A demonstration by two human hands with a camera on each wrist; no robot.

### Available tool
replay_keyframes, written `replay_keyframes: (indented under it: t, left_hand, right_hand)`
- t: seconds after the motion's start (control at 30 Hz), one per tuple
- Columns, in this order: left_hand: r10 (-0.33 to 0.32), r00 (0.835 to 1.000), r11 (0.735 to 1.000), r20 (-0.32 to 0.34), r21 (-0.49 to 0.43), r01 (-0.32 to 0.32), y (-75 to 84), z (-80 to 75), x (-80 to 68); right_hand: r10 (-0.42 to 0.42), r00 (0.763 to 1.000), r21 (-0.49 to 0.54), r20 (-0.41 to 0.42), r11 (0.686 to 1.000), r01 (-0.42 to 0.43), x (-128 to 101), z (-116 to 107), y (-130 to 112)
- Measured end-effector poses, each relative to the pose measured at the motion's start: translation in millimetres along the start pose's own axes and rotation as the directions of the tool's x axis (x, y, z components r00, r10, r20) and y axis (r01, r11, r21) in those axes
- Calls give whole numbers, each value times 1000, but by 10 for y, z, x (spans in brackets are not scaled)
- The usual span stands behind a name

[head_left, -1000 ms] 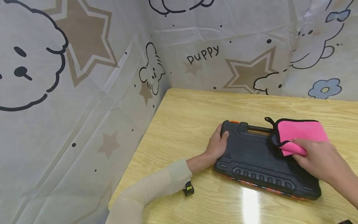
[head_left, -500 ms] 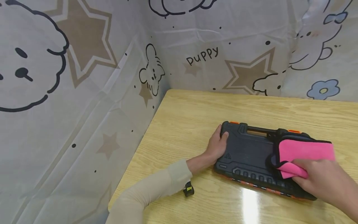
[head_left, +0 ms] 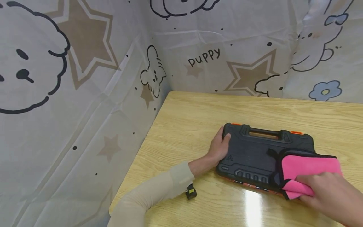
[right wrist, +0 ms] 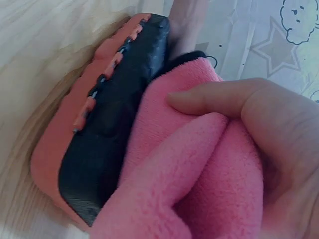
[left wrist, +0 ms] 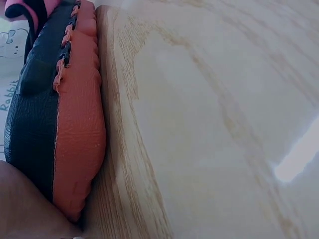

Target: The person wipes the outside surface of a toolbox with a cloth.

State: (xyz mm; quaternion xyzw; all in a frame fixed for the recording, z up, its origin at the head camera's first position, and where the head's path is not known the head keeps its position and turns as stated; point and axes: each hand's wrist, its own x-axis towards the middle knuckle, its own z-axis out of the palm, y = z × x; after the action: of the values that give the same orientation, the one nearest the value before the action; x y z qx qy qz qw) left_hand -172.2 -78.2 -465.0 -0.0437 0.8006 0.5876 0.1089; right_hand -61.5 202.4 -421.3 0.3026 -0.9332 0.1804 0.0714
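A black plastic carrying case [head_left: 249, 154] lies flat on the table, its handle on the far side. Its lower half is orange, with hinges along the near side in the left wrist view [left wrist: 79, 114]. My left hand [head_left: 218, 146] holds the case's left end, thumb over the top edge and the other fingers mostly hidden down the side. Bunched in my right hand [head_left: 326, 192] is a pink cloth [head_left: 309, 165] with black edging, lying over the case's near right part. In the right wrist view my thumb presses into the fleecy cloth [right wrist: 159, 164], beside the case's hinged side.
The wood-grain table [head_left: 187, 119] meets a cartoon-printed sheet [head_left: 198, 75] at the back and left. A small black object with a yellow mark [head_left: 191, 191] shows just under my left sleeve [head_left: 158, 186].
My right hand has drawn the pink cloth from the case's handle side toward its near right edge, uncovering the handle and far right corner. My left hand stays on the case's left end.
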Motion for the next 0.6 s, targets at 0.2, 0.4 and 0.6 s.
replay_keyframes:
  t: [0.2, 0.4, 0.6]
  left_hand:
    - [-9, 1000, 1000, -9, 10, 9, -8, 2, -10]
    - [-2, 1000, 1000, -14, 4, 2, -18, -5, -16]
    - [0, 1000, 1000, -7, -3, 0, -39, -14, -20]
  right_hand:
    - [-119, 993, 101, -7, 988, 119, -68, 1, -10]
    - [-139, 979, 201, 149, 974, 107, -123, -44, 7]
    - [-102, 930, 271, 354, 963, 2, -128, -90, 98]
